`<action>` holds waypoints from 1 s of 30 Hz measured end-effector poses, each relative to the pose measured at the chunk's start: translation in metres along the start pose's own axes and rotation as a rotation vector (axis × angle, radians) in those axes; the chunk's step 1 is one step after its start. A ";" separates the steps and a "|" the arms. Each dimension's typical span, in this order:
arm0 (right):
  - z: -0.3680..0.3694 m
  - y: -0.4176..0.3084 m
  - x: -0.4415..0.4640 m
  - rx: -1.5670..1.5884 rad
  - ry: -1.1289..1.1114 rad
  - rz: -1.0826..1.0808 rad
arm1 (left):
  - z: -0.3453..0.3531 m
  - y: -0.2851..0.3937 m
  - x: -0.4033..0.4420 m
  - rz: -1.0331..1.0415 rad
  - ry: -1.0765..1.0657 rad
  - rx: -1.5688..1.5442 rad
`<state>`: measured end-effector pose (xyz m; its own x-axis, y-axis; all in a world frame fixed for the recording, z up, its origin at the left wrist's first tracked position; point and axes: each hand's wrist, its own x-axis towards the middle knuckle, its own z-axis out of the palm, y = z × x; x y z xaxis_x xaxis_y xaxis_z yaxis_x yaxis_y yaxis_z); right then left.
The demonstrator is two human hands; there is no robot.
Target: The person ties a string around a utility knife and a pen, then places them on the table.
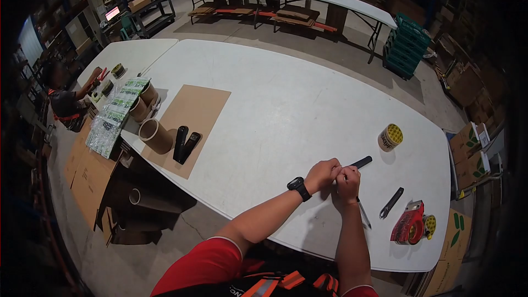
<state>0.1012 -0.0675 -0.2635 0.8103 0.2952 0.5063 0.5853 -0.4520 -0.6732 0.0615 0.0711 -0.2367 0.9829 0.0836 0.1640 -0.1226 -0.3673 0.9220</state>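
Note:
My left hand (323,175), with a black watch on its wrist, is closed against my right hand (348,182) above the white table (264,104). The fingers of both hands are curled together, and what they hold is hidden. A dark, slim bar (362,162) extends beyond the knuckles; I cannot tell whether it is gripped or lies on the table. Beside my right wrist, a thin pointed rod (364,214) slants down. Further right lies a black utility knife (391,202). A red tape dispenser (408,225) stands near the table's right end.
A tape roll (390,137) sits beyond my hands. To the left, a cardboard sheet (201,104) bears black tools (186,146) and a cardboard tube (155,136). Bubble-wrapped packages (118,113) lie past it. A person (69,99) works at far left; green crates (407,47) stand behind.

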 end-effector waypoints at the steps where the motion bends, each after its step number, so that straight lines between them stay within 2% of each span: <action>1: 0.000 0.000 0.000 0.000 0.000 0.000 | 0.000 0.000 0.001 0.000 0.001 0.000; 9: 0.000 -0.003 0.001 -0.010 -0.007 -0.016 | 0.005 -0.004 0.001 0.039 0.025 0.110; 30: 0.000 0.001 0.000 -0.002 -0.003 -0.008 | 0.002 -0.005 0.002 0.052 0.007 0.073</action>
<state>0.1017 -0.0680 -0.2641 0.8059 0.3016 0.5094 0.5913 -0.4515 -0.6682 0.0648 0.0711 -0.2417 0.9746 0.0690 0.2132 -0.1625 -0.4375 0.8844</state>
